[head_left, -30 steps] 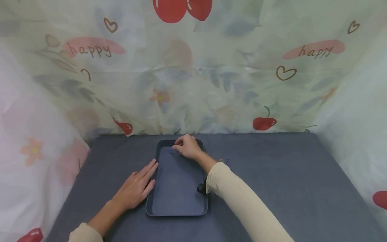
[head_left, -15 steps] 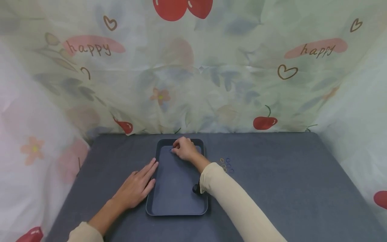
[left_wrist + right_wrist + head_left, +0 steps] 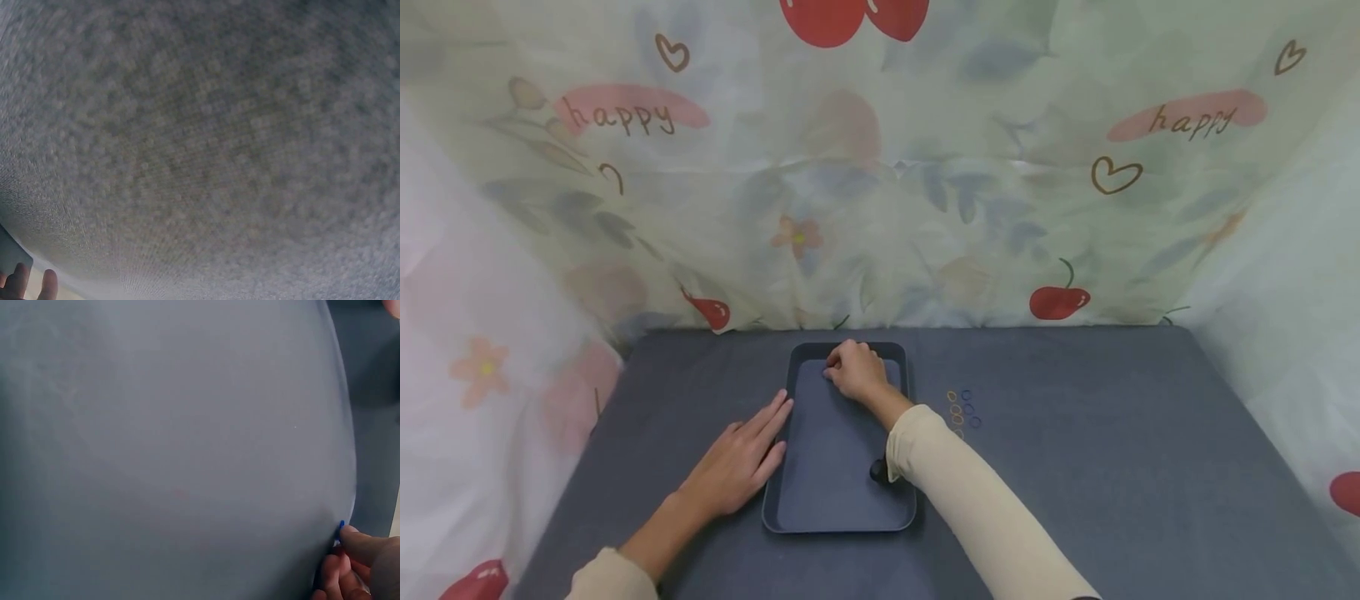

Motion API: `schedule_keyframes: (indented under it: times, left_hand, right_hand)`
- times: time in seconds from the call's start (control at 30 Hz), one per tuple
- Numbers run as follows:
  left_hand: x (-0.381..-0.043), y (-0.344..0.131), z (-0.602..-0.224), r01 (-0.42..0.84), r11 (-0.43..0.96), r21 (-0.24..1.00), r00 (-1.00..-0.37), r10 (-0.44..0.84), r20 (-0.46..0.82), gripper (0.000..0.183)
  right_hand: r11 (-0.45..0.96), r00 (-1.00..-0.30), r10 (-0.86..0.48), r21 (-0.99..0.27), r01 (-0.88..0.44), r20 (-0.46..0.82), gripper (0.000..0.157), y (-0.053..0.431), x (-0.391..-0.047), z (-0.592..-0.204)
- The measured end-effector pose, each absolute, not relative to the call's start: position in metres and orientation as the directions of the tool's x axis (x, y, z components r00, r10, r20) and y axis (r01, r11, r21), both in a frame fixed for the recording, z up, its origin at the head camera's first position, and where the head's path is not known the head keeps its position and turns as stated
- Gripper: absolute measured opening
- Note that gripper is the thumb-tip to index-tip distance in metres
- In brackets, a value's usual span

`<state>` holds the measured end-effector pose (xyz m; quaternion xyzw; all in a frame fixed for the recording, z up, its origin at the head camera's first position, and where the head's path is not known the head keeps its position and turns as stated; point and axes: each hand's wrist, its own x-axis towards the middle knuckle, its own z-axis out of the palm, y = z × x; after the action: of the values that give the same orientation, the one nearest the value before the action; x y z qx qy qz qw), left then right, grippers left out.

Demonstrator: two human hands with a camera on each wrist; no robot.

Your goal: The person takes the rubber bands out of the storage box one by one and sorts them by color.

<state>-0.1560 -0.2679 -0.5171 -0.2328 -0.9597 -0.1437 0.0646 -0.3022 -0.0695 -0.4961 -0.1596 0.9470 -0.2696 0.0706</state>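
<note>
In the head view a dark shallow tray point(image 3: 827, 475) lies on the table, longer from front to back. My right hand point(image 3: 856, 371) reaches into its far left part. The right wrist view shows the thumb and fingers pinching a small blue band point(image 3: 341, 526) right at the tray floor, mostly covered by the fingertips. My left hand point(image 3: 737, 467) lies flat with straight fingers, its fingertips at the tray's left rim. Only some fingertips point(image 3: 49, 284) of the left hand show in the left wrist view.
Right of the tray, several small yellow bands point(image 3: 952, 397) and blue bands point(image 3: 976, 422) lie loose on the grey table point(image 3: 1097, 467). A black knob-like object point(image 3: 878, 471) sits at the right cuff. A patterned cloth point(image 3: 895, 208) hangs behind the table.
My right hand has come down a little and closed on the blue band seen earlier in the tray. Its forearm has shifted left, uncovering more loose bands. The left hand has stayed still.
</note>
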Motion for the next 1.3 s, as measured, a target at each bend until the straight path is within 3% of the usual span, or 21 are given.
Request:
schedule_keyframes:
  times: [0.9, 1.3]
  left_hand:
    - [-0.156, -0.266, -0.516, 0.457, 0.853, 0.251, -0.888, 0.423, 0.180, 0.057]
    - [-0.156, -0.268, -0.516, 0.463, 0.850, 0.252, -0.885, 0.427, 0.185, 0.058]
  right_hand:
    - [0.805, -0.931, -0.361, -0.520, -0.287, -0.045, 0.013, -0.064, -0.306, -0.495]
    - [0.759, -0.927, -0.370, -0.593, -0.268, -0.055, 0.021, -0.017, -0.311, -0.456]
